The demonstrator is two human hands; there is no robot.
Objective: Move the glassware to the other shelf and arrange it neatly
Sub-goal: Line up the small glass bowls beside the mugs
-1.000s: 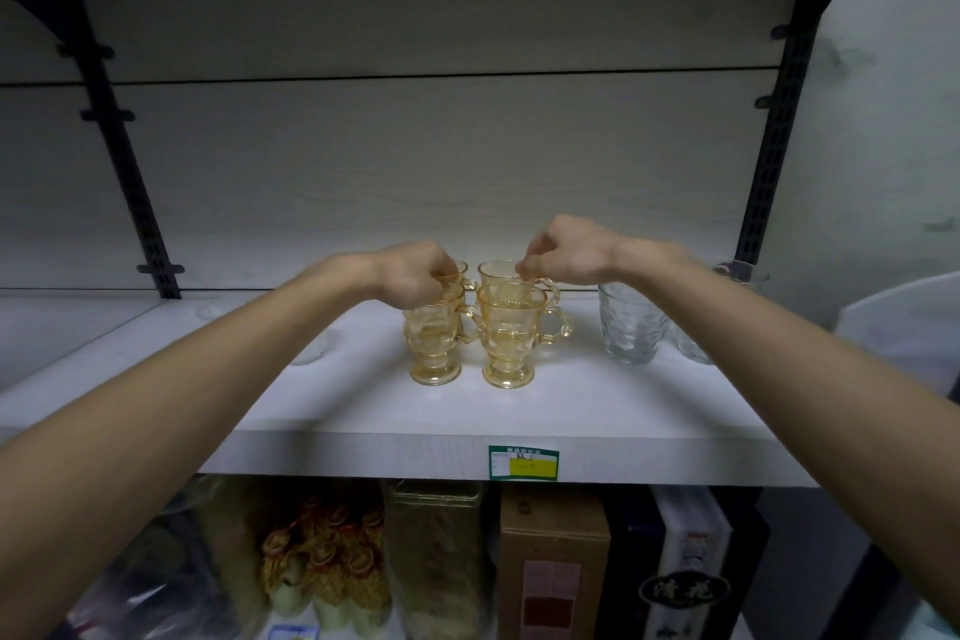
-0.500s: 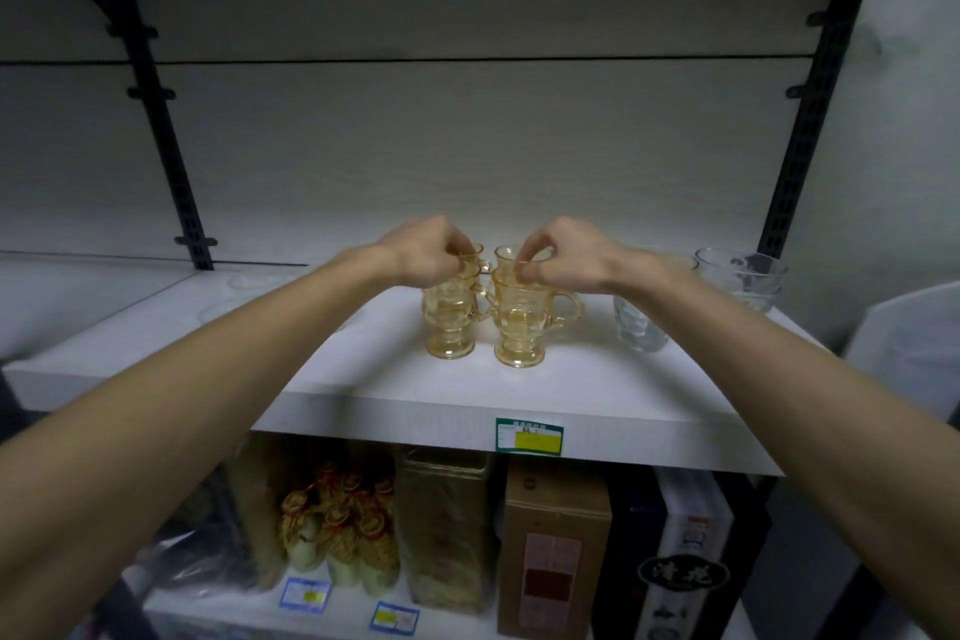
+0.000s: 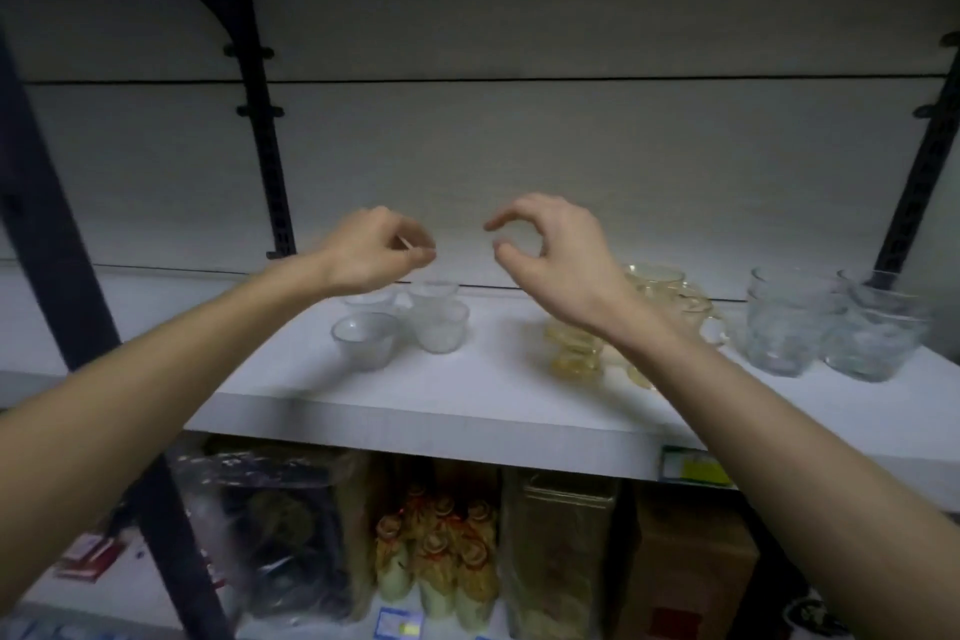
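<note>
My arms are bare from the lower edge of the view up to the wrists; no sleeve, cuff or glove covers them. My left hand carries no ring, and its wrist has no watch or band. My right hand is just as plain, with bare fingers and short nails where I can make them out. Both forearms are smooth and unmarked. The left fingertips are blurred, so their finer detail escapes me.

A shop: price label on shelf, boxed goods below
</note>
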